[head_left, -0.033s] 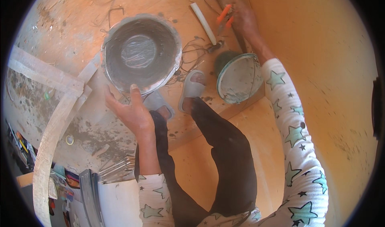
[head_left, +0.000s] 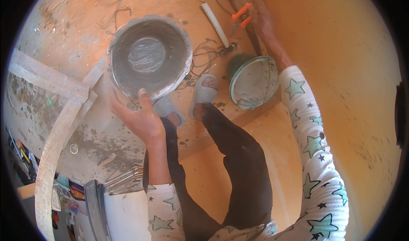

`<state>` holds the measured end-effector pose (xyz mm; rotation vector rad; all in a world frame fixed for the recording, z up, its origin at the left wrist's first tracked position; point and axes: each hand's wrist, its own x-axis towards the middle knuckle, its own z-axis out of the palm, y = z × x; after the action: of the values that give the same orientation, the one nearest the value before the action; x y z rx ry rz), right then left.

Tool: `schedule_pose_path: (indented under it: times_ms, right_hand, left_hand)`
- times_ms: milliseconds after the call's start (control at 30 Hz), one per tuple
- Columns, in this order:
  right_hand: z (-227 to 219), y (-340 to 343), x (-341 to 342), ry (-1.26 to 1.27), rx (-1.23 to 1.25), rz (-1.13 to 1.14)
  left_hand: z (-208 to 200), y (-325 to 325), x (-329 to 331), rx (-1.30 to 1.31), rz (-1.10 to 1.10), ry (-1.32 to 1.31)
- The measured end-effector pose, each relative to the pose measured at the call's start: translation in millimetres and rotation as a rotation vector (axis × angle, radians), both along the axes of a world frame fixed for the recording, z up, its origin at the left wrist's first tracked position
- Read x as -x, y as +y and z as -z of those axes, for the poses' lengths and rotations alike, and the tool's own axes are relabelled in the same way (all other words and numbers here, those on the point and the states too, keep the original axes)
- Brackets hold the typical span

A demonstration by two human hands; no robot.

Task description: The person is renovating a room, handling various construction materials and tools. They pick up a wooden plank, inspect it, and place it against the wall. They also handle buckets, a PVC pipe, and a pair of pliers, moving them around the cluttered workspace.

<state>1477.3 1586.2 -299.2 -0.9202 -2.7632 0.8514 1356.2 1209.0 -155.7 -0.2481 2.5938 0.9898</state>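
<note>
A grey, mortar-stained bucket [head_left: 177, 49] faces me with its open mouth; a shiny round bottom shows inside. My left hand [head_left: 138, 115] grips its near rim, thumb on the edge and fingers partly hidden outside. At the upper right, my right hand [head_left: 260, 23], blurred, holds orange-handled pliers [head_left: 242, 16], their jaws pointing down and left. Beneath that hand lies a handsaw [head_left: 253, 38] along the wall. Left of the pliers is a tool with a white handle [head_left: 215, 24] and a dark head, apparently a hammer.
A green bucket [head_left: 254, 82] with a pale crusted inside leans near my right forearm. Tangled wire [head_left: 203, 60] lies between the buckets. Long pale boards [head_left: 51, 77] cross the left side. An orange-brown wall [head_left: 341, 83] rises on the right. Metal strips [head_left: 125, 179] sit lower left.
My right hand and the pliers have shifted slightly to the right and up. The bucket and my left hand have barely moved.
</note>
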Motion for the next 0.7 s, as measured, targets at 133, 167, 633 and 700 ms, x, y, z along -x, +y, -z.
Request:
schedule_pose_path:
  times_ms: [133, 167, 633, 700]
  right_hand:
    - [-56.0, -24.0, -12.2, 0.124, 0.297, 0.587]
    - [-61.5, -36.1, -17.5, 0.238, 0.476, 0.752]
    - [-115.6, -261.0, -15.5, 0.426, 1.527, 1.089]
    - [-113.1, -259.8, -22.7, 0.41, 1.582, 0.98]
  left_hand:
    - [1.4, 8.4, -10.8, -0.091, 0.312, 0.184]
    - [4.5, 12.5, -16.1, -0.189, 0.31, 0.072]
    - [18.2, 41.7, -52.8, -0.847, -0.116, -0.801]
    - [16.2, 42.8, -50.7, -0.857, -0.112, -0.75]
